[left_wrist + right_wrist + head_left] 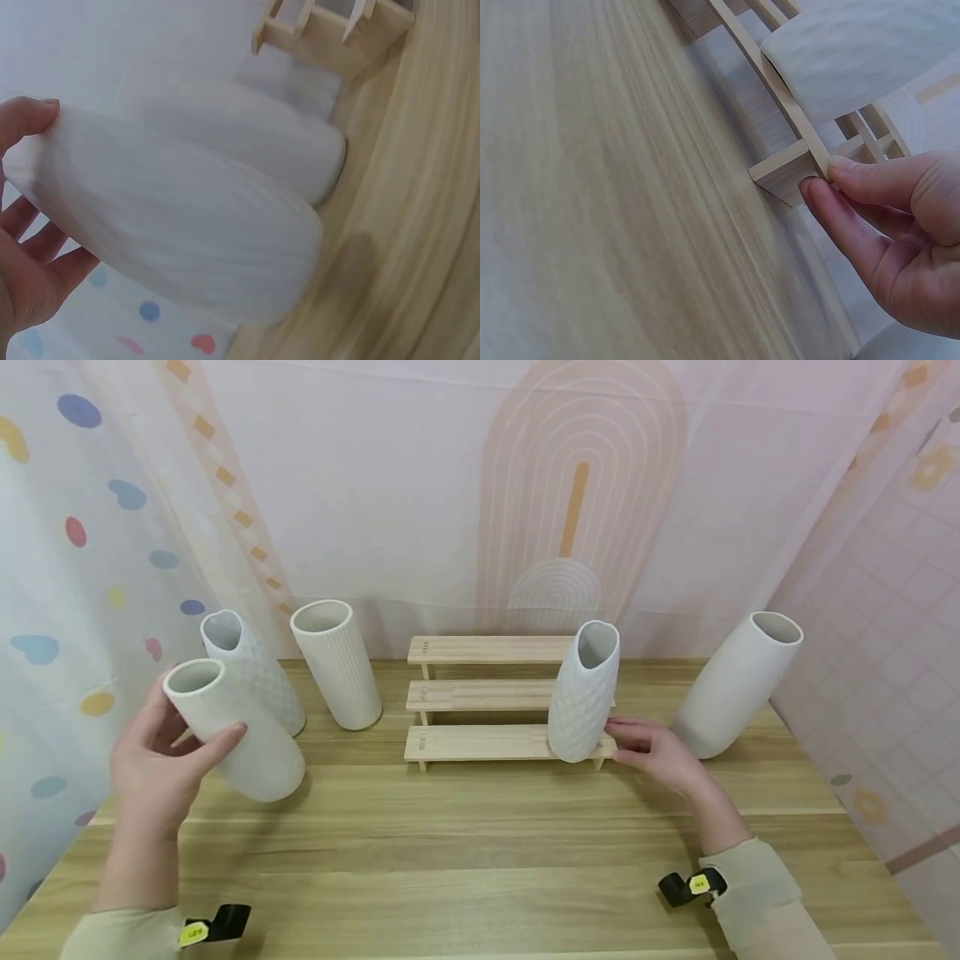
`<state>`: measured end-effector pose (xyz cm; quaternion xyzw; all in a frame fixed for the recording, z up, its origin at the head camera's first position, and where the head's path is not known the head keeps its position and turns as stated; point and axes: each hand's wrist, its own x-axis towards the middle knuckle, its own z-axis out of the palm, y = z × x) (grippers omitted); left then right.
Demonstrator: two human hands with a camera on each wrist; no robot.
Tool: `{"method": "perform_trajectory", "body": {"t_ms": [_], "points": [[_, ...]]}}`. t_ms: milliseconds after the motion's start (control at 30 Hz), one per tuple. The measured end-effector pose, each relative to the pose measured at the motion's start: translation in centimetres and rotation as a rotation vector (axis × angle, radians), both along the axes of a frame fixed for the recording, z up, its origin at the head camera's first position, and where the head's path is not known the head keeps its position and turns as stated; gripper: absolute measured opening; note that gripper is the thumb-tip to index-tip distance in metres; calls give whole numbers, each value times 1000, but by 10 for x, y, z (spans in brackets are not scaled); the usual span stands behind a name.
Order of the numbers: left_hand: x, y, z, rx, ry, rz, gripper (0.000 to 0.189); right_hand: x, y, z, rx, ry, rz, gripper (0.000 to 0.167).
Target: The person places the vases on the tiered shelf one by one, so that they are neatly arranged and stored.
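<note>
Vase [255, 743] at the head view's left is gripped by the left hand [156, 756]; right of centre, fingers of the right hand [660, 757] pinch a rack [480, 743].

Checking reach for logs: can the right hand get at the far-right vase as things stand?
Likely yes: the vase is just beside the right hand, with nothing visible between them, though that hand pinches the rack's bottom step and would first have to let go.
</note>
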<state>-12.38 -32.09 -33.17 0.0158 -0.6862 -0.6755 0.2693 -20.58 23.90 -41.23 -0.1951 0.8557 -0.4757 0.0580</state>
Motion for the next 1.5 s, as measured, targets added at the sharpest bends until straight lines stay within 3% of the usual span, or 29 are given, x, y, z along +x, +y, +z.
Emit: {"method": "perform_trajectory", "body": {"t_ms": [400, 667, 867, 967, 1167, 1500], "points": [[-13, 58, 18, -76, 140, -178, 80, 1, -2, 2, 28, 17, -17, 43], [-27, 93, 23, -128, 143, -241, 79, 0, -2, 1, 21, 9, -24, 44], [-38, 114, 20, -198, 177, -286, 81, 0, -2, 0, 23, 12, -26, 44], [-42, 125, 18, -226, 163, -291, 83, 0, -1, 0, 24, 14, -24, 44], [-49, 144, 15, -199, 94, -307, 85, 0, -1, -2, 19, 18, -21, 44], [-62, 163, 8, -216, 107, -351, 87, 1, -3, -1, 9, 15, -19, 44]]}}
